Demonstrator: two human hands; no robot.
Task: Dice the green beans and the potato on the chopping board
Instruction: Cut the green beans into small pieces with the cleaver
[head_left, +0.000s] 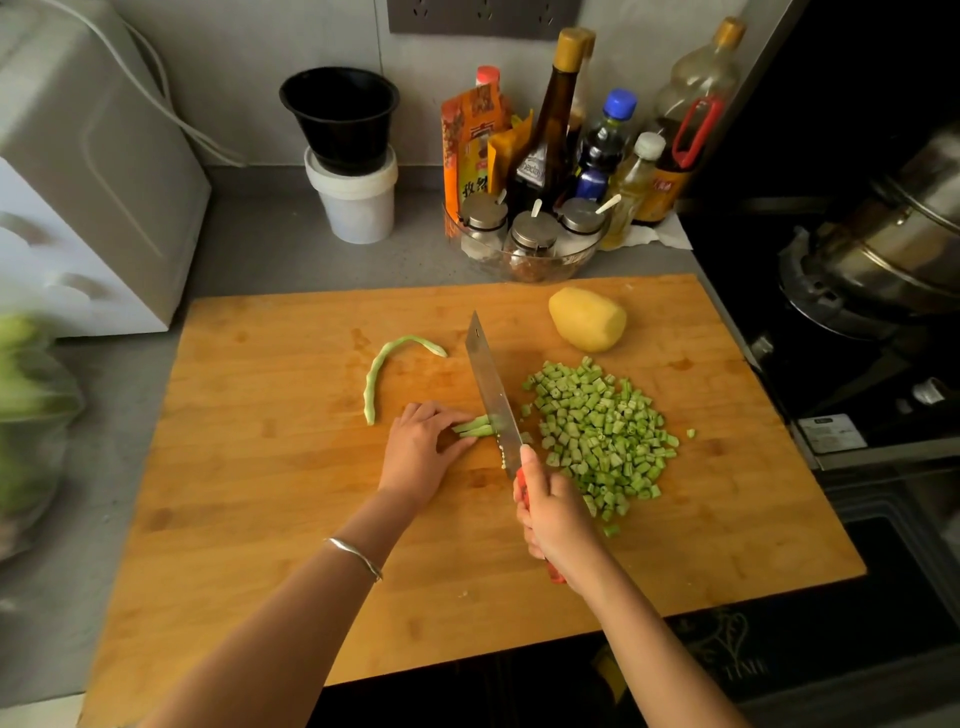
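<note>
Left hand (415, 447) holding bean bundle (475, 427), right hand (550, 519) grip clenched on knife (491, 389), diced beans (597, 431) rightward, board (260, 519) open nearside.

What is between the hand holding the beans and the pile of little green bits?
The knife blade stands there, across the bean ends, in the head view.

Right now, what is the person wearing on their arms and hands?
Both forearms are bare, no sleeves or gloves in view. A thin silver bangle circles the left wrist. The left hand and right hand show no rings or watch.
</note>
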